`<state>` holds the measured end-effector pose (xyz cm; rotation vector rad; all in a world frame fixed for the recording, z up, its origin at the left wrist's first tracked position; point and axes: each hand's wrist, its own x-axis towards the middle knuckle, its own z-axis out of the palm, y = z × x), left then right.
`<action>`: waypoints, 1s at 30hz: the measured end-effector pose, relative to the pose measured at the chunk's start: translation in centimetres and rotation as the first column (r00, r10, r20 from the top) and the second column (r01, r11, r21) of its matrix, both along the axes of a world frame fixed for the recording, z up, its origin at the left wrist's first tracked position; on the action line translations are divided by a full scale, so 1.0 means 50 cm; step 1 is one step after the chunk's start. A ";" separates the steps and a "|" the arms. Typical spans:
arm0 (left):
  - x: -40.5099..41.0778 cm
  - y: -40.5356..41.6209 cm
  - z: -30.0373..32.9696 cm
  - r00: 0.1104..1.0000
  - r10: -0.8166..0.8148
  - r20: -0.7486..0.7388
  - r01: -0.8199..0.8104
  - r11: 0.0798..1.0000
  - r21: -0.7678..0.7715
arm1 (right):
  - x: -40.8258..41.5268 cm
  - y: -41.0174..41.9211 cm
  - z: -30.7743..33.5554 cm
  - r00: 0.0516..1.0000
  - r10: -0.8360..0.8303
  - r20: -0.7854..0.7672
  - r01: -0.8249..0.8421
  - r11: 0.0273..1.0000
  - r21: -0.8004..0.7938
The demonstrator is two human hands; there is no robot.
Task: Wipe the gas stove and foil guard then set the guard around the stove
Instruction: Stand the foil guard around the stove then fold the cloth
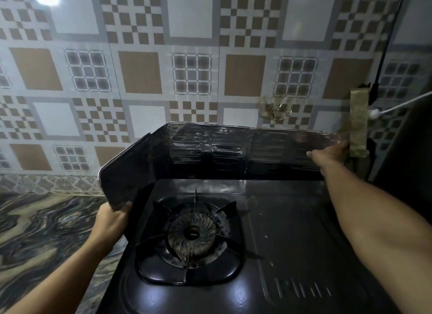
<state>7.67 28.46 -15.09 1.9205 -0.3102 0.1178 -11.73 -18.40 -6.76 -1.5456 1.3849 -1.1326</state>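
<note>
A black single-burner gas stove (292,232) fills the lower middle, its round burner (191,232) under a pan support left of centre. The folded foil guard (210,150) stands along the stove's back edge, its left panel angled forward beside the burner. My left hand (112,220) grips the lower front corner of that left panel. My right hand (329,154) holds the guard's right end near the wall, thumb on the inner face. The guard's right panel is still in line with the back panel.
A patterned tiled wall (140,75) rises behind the stove. The marbled countertop (42,232) spreads to the left. A taped strip (357,124) and a black cable (383,56) with a white cord (397,105) are on the wall at right.
</note>
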 end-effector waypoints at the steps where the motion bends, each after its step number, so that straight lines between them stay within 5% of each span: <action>1: -0.001 -0.003 0.003 1.000 -0.007 -0.008 0.007 1.000 0.000 | -0.001 -0.008 0.000 1.000 0.011 -0.011 -0.011 1.000 0.002; 10: 0.003 0.012 0.020 0.999 -0.029 -0.040 0.028 0.999 -0.020 | -0.004 -0.034 -0.011 0.990 -0.042 -0.132 0.029 0.995 -0.098; 16: 0.022 0.080 0.036 0.991 0.056 -0.124 -0.068 0.993 -0.098 | -0.004 -0.028 0.010 0.996 -0.026 -0.082 0.020 0.997 -0.076; 21: -0.010 0.091 0.021 0.996 0.060 -0.064 -0.055 0.996 0.065 | 0.039 0.053 0.030 0.947 -0.107 -0.303 0.025 0.964 -0.264; 26: -0.066 0.075 0.006 1.000 -0.023 -0.011 0.024 0.992 0.120 | 0.138 0.156 0.075 0.880 -0.049 -0.473 -0.218 0.843 -0.492; 30: -0.084 0.071 0.016 0.998 -0.055 -0.003 0.054 0.983 0.175 | 0.240 0.263 0.115 0.804 0.247 -0.542 -0.555 0.640 -0.532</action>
